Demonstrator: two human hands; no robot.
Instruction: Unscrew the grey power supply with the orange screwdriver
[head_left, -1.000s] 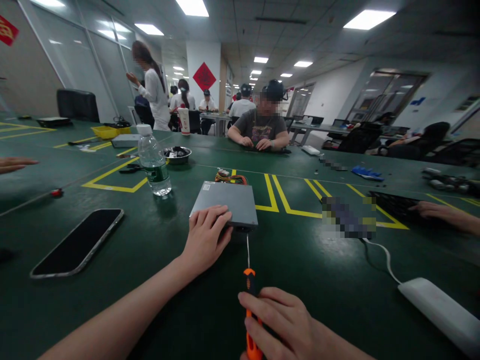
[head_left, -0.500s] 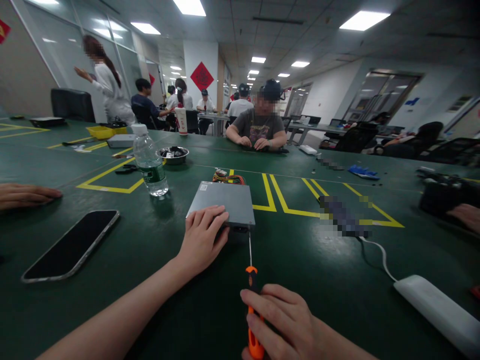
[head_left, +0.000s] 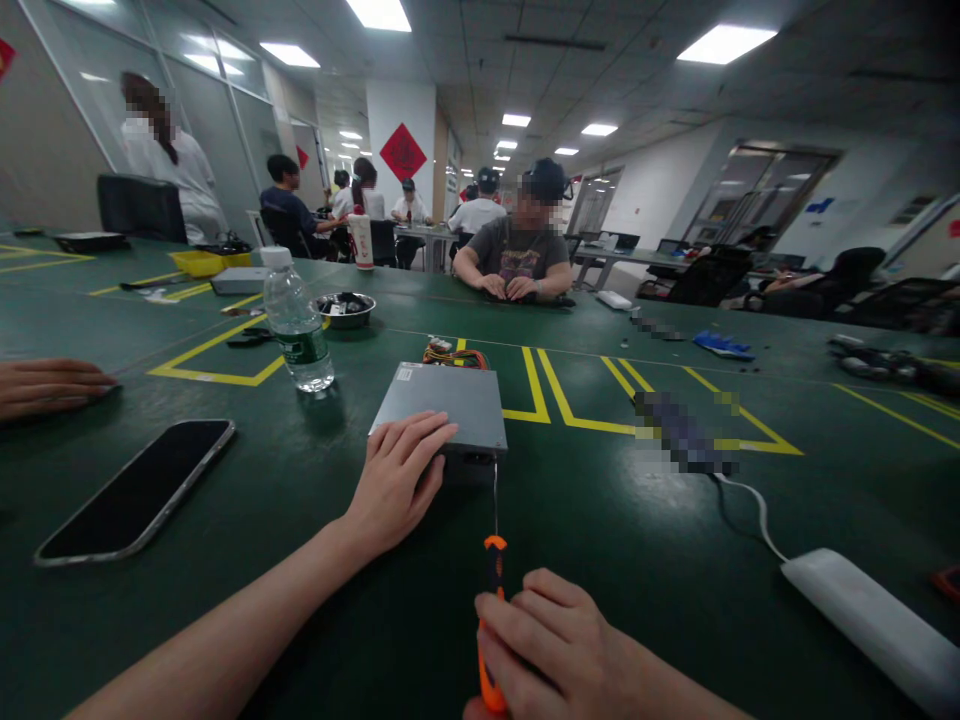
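A grey metal computer power supply [head_left: 450, 400] lies flat on the green table, its bundle of coloured wires [head_left: 454, 353] at the far side. My left hand [head_left: 409, 470] holds it by the near left edge, fingers spread over the top and thumb at the front face. In my right hand [head_left: 544, 635] is a screwdriver [head_left: 495, 560] with an orange and black handle. Its thin shaft points away from me, and the tip meets the near face of the power supply close to the right corner. The exact spot under the tip is too small to make out.
Left of the power supply stand a water bottle [head_left: 298, 325] and a metal bowl [head_left: 345, 308]. A phone [head_left: 139, 490] lies nearer. On the right are a white power strip [head_left: 870, 620] and its cord. Another person's hand [head_left: 52, 388] rests at the left; someone sits opposite.
The screwdriver handle has shifted slightly left with my right hand; my left hand stays on the power supply. At far right, a hand and dark object have left view. A standing person moved left.
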